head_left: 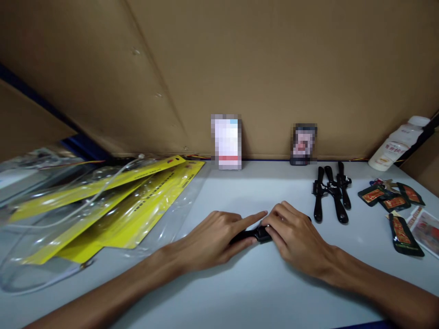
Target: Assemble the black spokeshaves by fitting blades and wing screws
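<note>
A black spokeshave (263, 234) is held low over the middle of the table, lying crosswise between my two hands. My left hand (216, 237) is closed around its left handle, with the index finger stretched out above the tool. At the centre of the spokeshave, the fingers of my right hand (291, 235) are bent and pinched over the body. They hide most of its right half. Beyond my right hand lie three more black spokeshaves, a left one (318, 194), a middle one (336, 194) and a right one (344, 185), side by side.
Clear plastic sleeves with yellow cards (151, 205) and a white cable (99, 194) cover the left. Against the cardboard wall (260, 68) lean a bright-screened device (228, 141) and a phone (303, 144). A white bottle (394, 146), keys (387, 184) and small dark packets (404, 235) are at right.
</note>
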Motion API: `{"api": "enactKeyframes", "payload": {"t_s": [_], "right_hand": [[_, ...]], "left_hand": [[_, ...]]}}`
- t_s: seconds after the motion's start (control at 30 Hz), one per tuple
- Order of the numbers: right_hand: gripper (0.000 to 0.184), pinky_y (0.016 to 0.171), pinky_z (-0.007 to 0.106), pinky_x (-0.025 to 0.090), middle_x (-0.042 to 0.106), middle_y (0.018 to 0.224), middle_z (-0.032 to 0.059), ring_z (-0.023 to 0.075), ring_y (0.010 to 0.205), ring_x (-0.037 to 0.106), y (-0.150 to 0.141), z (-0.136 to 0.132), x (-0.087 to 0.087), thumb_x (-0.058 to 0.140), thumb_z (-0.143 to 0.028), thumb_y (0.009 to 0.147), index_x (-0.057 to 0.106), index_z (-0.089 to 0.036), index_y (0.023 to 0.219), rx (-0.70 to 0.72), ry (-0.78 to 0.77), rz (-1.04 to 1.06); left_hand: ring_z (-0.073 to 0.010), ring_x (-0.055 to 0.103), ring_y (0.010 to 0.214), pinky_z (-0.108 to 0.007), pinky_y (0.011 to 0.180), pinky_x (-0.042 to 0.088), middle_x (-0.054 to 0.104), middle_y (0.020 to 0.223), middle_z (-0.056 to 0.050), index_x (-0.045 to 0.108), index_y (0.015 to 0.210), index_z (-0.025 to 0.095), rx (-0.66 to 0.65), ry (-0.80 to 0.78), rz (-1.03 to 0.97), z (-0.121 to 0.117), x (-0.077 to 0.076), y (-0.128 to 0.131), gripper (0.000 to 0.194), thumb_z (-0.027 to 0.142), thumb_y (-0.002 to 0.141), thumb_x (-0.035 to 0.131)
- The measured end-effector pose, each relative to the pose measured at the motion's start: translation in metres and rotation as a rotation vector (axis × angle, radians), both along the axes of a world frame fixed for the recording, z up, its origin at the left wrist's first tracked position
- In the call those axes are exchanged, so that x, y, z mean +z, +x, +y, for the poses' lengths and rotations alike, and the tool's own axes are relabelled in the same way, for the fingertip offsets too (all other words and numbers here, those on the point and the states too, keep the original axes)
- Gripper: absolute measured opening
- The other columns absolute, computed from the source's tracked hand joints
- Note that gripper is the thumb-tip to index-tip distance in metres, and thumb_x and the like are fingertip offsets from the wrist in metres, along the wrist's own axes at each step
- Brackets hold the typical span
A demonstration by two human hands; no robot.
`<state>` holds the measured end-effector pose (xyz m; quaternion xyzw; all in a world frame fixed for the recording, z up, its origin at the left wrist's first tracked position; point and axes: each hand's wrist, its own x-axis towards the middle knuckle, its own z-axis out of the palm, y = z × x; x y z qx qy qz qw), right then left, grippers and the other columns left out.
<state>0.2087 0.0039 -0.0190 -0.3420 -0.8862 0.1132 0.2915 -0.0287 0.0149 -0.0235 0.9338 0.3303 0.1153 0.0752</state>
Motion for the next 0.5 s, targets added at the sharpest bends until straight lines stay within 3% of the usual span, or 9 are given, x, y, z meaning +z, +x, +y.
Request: {"api": "enactKeyframes", "payload": {"t_s": [0.1, 0.17, 0.3, 0.4, 0.5], "right_hand": [[0.016, 0.072, 0.032, 0.048, 0.066, 0.089, 0.0043, 0.0185, 0.082, 0.06, 0.005, 0.005, 0.005, 0.053, -0.008, 0.095, 0.066, -0.018, 0.095, 0.017, -0.155, 0.205], [0.014, 0.067, 0.029, 0.047, 0.065, 0.084, 0.0004, 0.0154, 0.074, 0.059, 0.011, 0.013, 0.009, 0.059, -0.007, 0.09, 0.063, -0.02, 0.087, -0.044, -0.233, 0.288], [0.019, 0.067, 0.031, 0.045, 0.064, 0.08, -0.0002, 0.016, 0.072, 0.058, 0.023, 0.036, 0.007, 0.06, -0.002, 0.085, 0.059, -0.02, 0.079, -0.227, -0.18, 0.153], [0.02, 0.071, 0.034, 0.046, 0.065, 0.081, 0.0019, 0.0178, 0.074, 0.059, 0.029, 0.046, 0.002, 0.057, 0.0, 0.085, 0.062, -0.018, 0.079, -0.233, -0.169, 0.064], [0.014, 0.083, 0.039, 0.049, 0.07, 0.093, 0.0062, 0.022, 0.089, 0.064, 0.032, 0.044, 0.007, 0.063, -0.007, 0.09, 0.071, -0.017, 0.092, -0.21, -0.16, 0.019]], "left_hand": [[-0.0218, 0.069, 0.062, -0.032, 0.056, 0.047, 0.072, 0.078, -0.002, 0.047, 0.154, 0.022, -0.018, 0.009, -0.007, 0.0, 0.0, -0.001, 0.049, 0.046, 0.113, 0.035], [-0.0207, 0.069, 0.063, -0.031, 0.057, 0.047, 0.073, 0.08, -0.002, 0.049, 0.153, 0.025, -0.029, 0.01, -0.01, 0.001, 0.0, -0.001, 0.047, 0.045, 0.113, 0.034], [-0.0206, 0.07, 0.064, -0.032, 0.059, 0.048, 0.076, 0.083, -0.002, 0.049, 0.153, 0.027, -0.03, 0.003, -0.012, 0.001, 0.001, -0.001, 0.046, 0.044, 0.113, 0.036], [-0.0209, 0.07, 0.063, -0.032, 0.058, 0.048, 0.075, 0.081, -0.003, 0.048, 0.154, 0.024, -0.016, 0.003, -0.005, 0.0, 0.002, -0.001, 0.048, 0.044, 0.112, 0.037], [-0.0215, 0.07, 0.063, -0.032, 0.057, 0.048, 0.075, 0.081, -0.003, 0.048, 0.154, 0.022, -0.004, 0.01, -0.001, -0.001, 0.001, 0.0, 0.048, 0.044, 0.112, 0.038]]}}
